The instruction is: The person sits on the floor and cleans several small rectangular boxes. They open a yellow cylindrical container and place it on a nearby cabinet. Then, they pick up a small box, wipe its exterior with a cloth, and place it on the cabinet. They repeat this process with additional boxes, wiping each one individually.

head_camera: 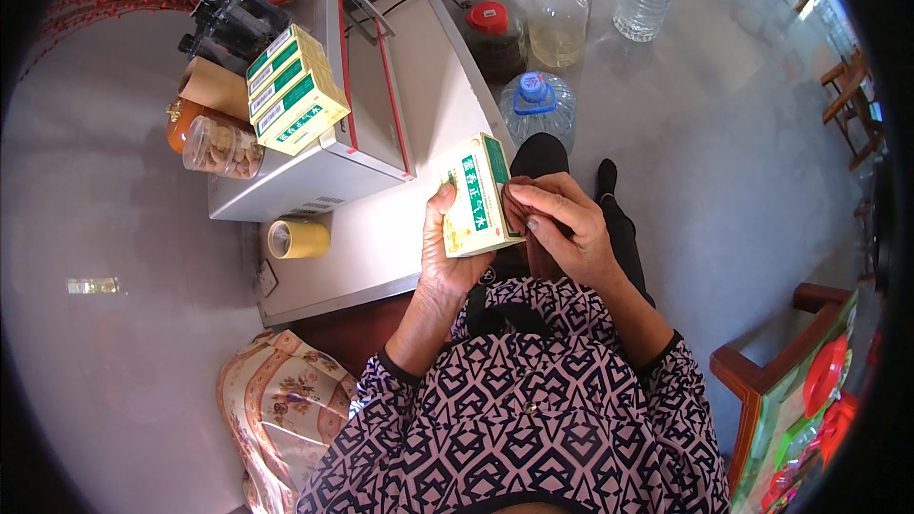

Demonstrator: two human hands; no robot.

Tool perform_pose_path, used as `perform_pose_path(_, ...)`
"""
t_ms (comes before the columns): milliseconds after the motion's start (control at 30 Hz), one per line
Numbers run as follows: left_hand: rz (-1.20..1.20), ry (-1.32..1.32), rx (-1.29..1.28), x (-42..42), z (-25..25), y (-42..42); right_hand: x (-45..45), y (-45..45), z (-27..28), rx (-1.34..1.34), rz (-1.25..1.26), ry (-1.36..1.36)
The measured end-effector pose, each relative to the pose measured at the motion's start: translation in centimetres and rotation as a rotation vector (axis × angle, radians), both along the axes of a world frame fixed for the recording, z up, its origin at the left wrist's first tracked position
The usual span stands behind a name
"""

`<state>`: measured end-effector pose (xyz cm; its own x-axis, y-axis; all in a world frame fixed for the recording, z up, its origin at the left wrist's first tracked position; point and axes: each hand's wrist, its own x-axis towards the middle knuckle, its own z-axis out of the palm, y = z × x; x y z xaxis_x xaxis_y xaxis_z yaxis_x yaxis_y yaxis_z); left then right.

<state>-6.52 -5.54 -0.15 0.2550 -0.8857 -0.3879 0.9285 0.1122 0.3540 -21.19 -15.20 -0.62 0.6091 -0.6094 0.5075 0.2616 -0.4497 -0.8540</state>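
My left hand (446, 250) grips a yellow and green medicine carton (471, 200) from its left side and from below, with the thumb along its edge. My right hand (571, 228) pinches a dark reddish-brown cloth (515, 208) against the carton's right side; part of the cloth hangs below the fingers. Several cartons of the same kind (296, 96) stand in a row on top of a silver microwave oven (307, 182), to the left of my hands.
The oven stands on a white counter (371, 228) beside a yellow cup (300, 239). A jar of nuts (223, 148), a cardboard tube (213, 88) and black binoculars (232, 21) crowd behind the cartons. A blue-capped water bottle (537, 111) stands on the floor beside the counter.
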Motion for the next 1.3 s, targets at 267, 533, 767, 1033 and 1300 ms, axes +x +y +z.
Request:
perform_pose_path(267, -0.016, 0.002, -0.012, -0.3, -0.1, 0.1, 0.5, -0.9, -0.4, 0.057, -0.041, 0.078)
perform_pose_path(533, -0.021, -0.003, 0.026, 0.2, -1.2, 0.9, -1.3, 0.4, 0.8, 0.125, 0.170, 0.026)
perform_pose_path(767, -0.037, -0.303, 0.063, -1.1, -0.1, 0.9, 0.5, -0.3, -0.7, 0.257, -0.023, -0.046)
perform_pose_path(1033, -0.127, -0.488, 0.045, -1.6, -1.2, 2.4, 1.0, 2.1, 0.3, 0.020, 0.021, -0.072)
perform_pose_path(1300, -0.115, -0.325, 0.099, -1.6, -0.1, 2.4, 1.2, 3.2, 0.0, -0.145, -0.034, -0.070)
